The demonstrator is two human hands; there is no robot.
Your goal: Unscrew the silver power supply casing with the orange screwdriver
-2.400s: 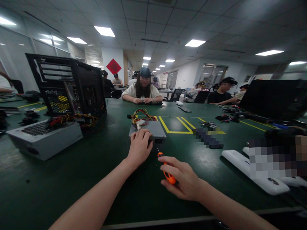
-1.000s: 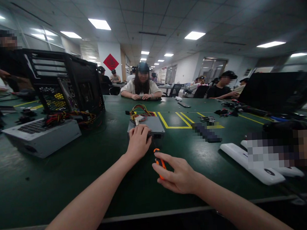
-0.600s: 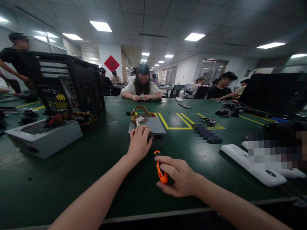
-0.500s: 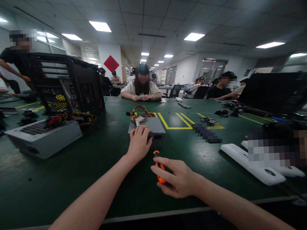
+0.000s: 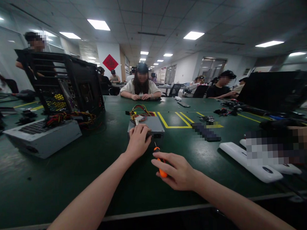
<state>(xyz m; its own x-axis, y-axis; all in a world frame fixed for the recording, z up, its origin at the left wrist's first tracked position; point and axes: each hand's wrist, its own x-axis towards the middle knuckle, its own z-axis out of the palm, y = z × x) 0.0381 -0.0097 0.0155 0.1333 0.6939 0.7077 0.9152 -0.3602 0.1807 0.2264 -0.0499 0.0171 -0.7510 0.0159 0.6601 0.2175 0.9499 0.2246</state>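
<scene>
A small grey power supply unit (image 5: 156,124) lies on the green table in front of me, its socket side facing me and bundled coloured cables (image 5: 143,110) at its back. My left hand (image 5: 138,138) is closed over the unit's left front edge, hiding part of that side. In my right hand (image 5: 180,170), an orange-and-black screwdriver (image 5: 163,172) is held between thumb and fingers. The screwdriver's thin shaft points up at the lower front edge of the unit; whether the tip touches it I cannot tell.
Left stand a larger power supply (image 5: 44,138) and an open black computer case (image 5: 74,84). At right lie white devices (image 5: 251,161), a blurred dark object (image 5: 206,132) and loose tools (image 5: 206,119). A person (image 5: 141,86) sits opposite; another person's arm reaches in from the right.
The right hand and screwdriver have moved slightly up towards the unit, and the handle is tilted more. My left hand stays on the unit. The person standing at left has shifted right.
</scene>
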